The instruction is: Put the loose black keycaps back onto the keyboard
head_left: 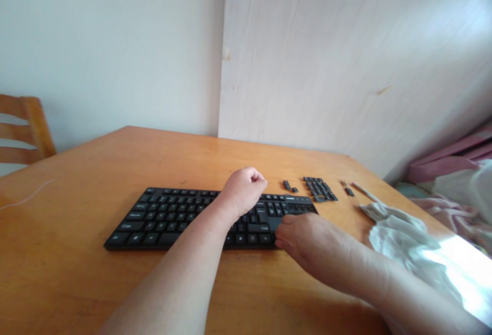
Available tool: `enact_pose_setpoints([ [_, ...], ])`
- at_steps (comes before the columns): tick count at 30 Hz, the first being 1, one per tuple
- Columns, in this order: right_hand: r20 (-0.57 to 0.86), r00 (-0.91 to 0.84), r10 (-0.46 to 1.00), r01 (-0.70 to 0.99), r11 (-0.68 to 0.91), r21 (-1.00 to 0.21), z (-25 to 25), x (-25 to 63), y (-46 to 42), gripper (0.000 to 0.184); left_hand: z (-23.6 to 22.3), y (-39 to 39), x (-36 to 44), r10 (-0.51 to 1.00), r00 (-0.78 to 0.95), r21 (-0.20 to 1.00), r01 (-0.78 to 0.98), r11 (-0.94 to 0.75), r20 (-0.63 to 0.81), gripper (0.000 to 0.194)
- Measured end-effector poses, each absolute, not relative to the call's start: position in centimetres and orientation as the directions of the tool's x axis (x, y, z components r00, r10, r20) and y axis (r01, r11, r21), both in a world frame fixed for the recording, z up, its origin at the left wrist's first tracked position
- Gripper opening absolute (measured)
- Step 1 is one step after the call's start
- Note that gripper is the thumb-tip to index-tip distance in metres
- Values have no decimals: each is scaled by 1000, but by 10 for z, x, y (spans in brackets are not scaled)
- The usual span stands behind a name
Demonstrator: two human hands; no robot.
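- Currently, the work in hand looks like close fingertip work at the number-pad end of the black keyboard (169, 214); that is a judgement from where both hands are.
- The keyboard lies flat on the wooden desk (238, 153), its long side facing the person.
- The left hand (240, 194) is above the keyboard, right of its middle, fingers curled in and tips drawn together; nothing shows between them.
- The right hand (303, 235) is bent over the right end. Its fingers are mostly hidden by the hand itself, so whether they are open, closed or gripping something, I cannot tell.
- Past that hand, the number-pad area (302, 208) seems to show bare sockets, while the main block of keys has its caps on.
- Loose black keycaps (320, 189) stand grouped on the desk behind the keyboard's right end, with a few small pieces (286, 185) just beside them.
- Further right lie a wire tool (349, 190), a thin stick (365, 191) and a crumpled pale cloth (402, 230).
- The next move calls for a light, precise touch, with the keyboard held steady and the wrists clear of the loose keycaps.
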State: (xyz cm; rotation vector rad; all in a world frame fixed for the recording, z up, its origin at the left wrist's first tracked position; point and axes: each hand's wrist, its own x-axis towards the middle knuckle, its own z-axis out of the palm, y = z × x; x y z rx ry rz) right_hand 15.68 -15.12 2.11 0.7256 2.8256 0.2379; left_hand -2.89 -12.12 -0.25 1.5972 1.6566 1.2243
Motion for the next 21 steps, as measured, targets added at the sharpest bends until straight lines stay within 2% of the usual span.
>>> enact_pose_setpoints([
  [13, -109, -893, 436, 406, 887, 221, 11, 161, -149, 18, 0, -123, -28, 965, -159, 872, 476, -109, 207, 13],
  [15, -107, -882, 458, 436, 881, 183, 16, 160, -150, 20, 1, -123, -29, 965, -161, 872, 478, -107, 207, 14],
  [21, -71, -819, 569, 573, 817, -56, 37, 171, -153, 26, 3, -125, -29, 959, -173, 870, 479, -119, 226, 14],
])
